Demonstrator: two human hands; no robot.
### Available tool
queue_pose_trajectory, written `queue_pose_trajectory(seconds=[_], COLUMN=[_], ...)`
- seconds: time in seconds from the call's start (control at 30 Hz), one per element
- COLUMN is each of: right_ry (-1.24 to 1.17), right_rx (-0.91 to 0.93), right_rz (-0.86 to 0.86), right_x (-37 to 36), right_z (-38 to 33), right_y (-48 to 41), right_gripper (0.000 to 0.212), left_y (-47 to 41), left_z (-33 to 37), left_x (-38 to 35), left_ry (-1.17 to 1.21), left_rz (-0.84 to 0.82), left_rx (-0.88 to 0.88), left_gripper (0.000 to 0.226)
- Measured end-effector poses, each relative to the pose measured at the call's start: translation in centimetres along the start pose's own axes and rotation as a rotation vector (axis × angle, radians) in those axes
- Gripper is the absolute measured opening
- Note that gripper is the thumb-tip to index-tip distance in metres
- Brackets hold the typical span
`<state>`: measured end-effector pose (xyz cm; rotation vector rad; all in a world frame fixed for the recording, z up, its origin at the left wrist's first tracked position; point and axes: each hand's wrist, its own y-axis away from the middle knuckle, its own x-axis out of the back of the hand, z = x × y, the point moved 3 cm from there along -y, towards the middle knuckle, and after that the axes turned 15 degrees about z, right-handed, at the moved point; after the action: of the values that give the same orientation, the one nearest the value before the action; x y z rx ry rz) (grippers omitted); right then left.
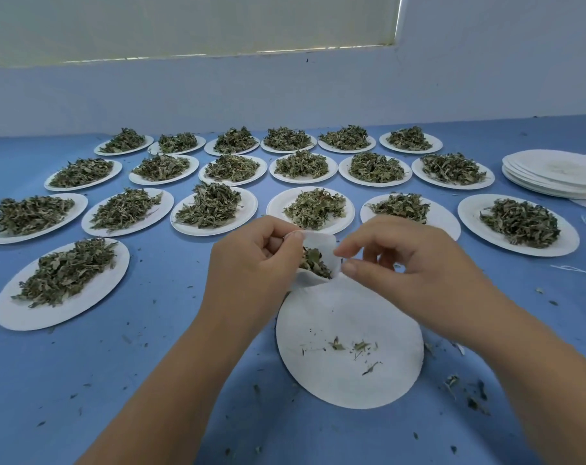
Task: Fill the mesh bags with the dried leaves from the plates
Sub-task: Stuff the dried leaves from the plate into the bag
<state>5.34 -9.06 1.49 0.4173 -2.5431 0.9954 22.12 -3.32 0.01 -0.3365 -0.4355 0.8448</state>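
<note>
Here, mesh bag (320, 243) between 2 grips, left hand (251, 263) pinching its rim; right hand (412, 273) pinching opposite edge

Your left hand (251, 263) and your right hand (419, 273) are both bare, and so are your wrists. Your left forearm (171, 380) shows at 7 o'clock in the frame and your right forearm (536, 364) at 5 o'clock. Each is uncovered along all of its visible length, smooth, widening from a slim wrist toward the lower edge of the view. Your nails are short and plain. The left thumbnail (296, 235) is trimmed close with a rounded tip, and the right thumbnail (349, 268) looks the same, with a dull natural sheen. The knuckles of your right hand show as soft ridges across its back.
</note>
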Motion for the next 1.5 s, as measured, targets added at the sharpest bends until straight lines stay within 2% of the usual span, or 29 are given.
queue_pose_trajectory(seconds=[0.07,0.23,0.3,0.4,0.53,0.87,0.97,1.13,1.27,1.4,1.5], right_ry=[0.045,0.416,0.452,0.465,0.472,0.356,0.348,0.393,0.46,0.46,0.373], right_rx=[-0.05,-0.151,-0.16,-0.167,-0.119,-0.023,-0.039,0.003,0.072,0.046,0.005], right_rz=[-0.097,-0.568,-0.622,-0.622,-0.642,-0.582,-0.583,-0.571,-0.545,-0.567,-0.551], right_x=[0.4,-0.4,-1.0,-1.3,-1.5,-2.3,-2.4,-3.3,-3.5,-3.3,-2.6], right_z=[0.6,2.7,2.8,2.6,2.2,1.9,2.1,1.6,1.2,1.2,1.1], right_y=[-0.1,1.4,1.9,2.0,2.3,2.1,2.1,2.8,3.0,3.0,2.5], right_gripper=[0.01,0.007,0.007,0.002,0.009,0.008,0.016,0.01,0.014,0.011,0.008], left_y=[-0.2,-0.2,-0.2,-0.2,-0.2,-0.2,-0.2,-0.2,-0.2,-0.1,-0.1], left_z=[-0.1,-0.3,-0.3,-0.2,-0.2,-0.1,-0.1,-0.1,-0.1,-0.1,0.0], left_x=[0.0,0.1,0.1,0.1,0.1,0.1,0.1,0.2,0.2,0.1,0.2], left_ry=[0.003,0.011,0.009,0.008,0.01,0.008,0.002,0.012,0.014,0.005,0.004], left_rz=[0.009,0.001,0.0,0.002,-0.003,0.003,0.004,-0.001,-0.002,-0.005,-0.006], left_rx=[0.0,-0.004,-0.003,-0.011,-0.011,-0.026,-0.034,-0.022,-0.015,-0.016,-0.021], left_gripper=[0.019,0.018,0.018,0.018,0.019,0.017,0.018,0.018,0.017,0.016,0.016])
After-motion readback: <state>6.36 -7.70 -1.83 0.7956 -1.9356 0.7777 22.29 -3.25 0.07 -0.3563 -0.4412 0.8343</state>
